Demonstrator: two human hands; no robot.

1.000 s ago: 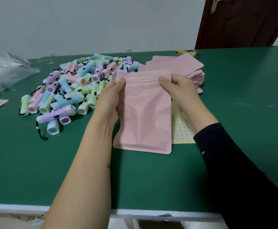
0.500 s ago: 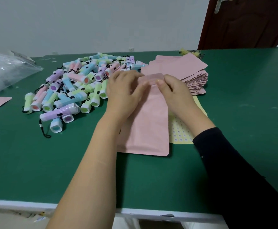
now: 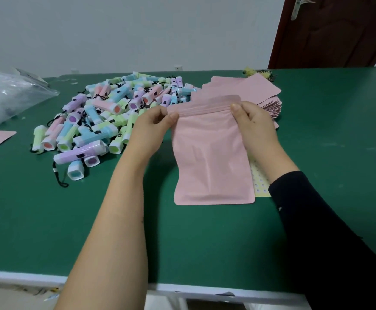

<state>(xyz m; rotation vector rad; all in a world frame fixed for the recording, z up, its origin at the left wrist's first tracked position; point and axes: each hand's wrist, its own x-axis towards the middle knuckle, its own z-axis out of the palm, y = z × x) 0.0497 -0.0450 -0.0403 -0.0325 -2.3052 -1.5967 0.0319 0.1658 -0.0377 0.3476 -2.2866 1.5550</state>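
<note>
Hands at frame centre, left hand (image 3: 153, 124) and right hand (image 3: 253, 121) each pinching a top corner of flat pink zip-seal pouch (image 3: 211, 157), heap of pastel plastic flashlights (image 3: 106, 117) at upper left on green table (image 3: 48, 220).

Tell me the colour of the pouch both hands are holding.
Plain pale pink, no print; the pouch shows best in the head view.

No text, label or number can be read anywhere: the tiny printed marks on the yellow sticker sheet (image 3: 259, 184), right of centre, are too small to make out, and the pink pouch (image 3: 211, 153) beside it is plain.
</note>
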